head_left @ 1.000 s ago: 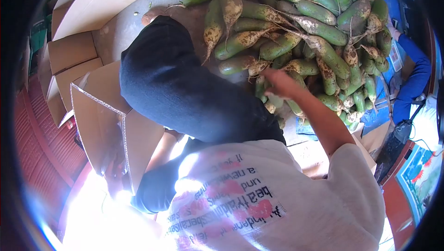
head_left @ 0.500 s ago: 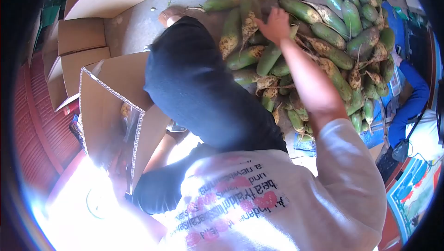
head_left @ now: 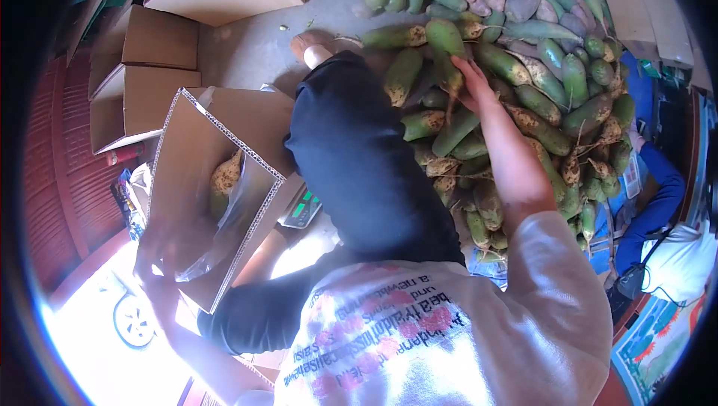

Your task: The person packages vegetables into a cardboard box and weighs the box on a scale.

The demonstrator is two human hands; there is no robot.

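Note:
My right hand [head_left: 474, 90] is closed around the lower side of a green radish [head_left: 446, 41] on top of a pile. The radish's thin root tip points down toward me. At the lower left, my left hand [head_left: 158, 286] holds the near edge of an open cardboard box [head_left: 250, 237]; glare and shadow blur its fingers. Inside the box, a radish with a yellowish, rough end [head_left: 226, 175] lies by a clear plastic liner [head_left: 217, 252]. Many more green radishes [head_left: 538, 105] surround my right hand, some with soil-stained ends.
A scale with a green-lit display [head_left: 302, 207] stands partly hidden behind the box. Other open cartons [head_left: 161, 39] line the upper left. My bent knee [head_left: 351, 144] lies between box and pile. At the right edge, another person's blue sleeve [head_left: 666, 174] reaches toward the pile.
My right hand has gone from spread fingers beside the radish to a hold on its lower side. The view has shifted, showing more of the box's inside and the scale.

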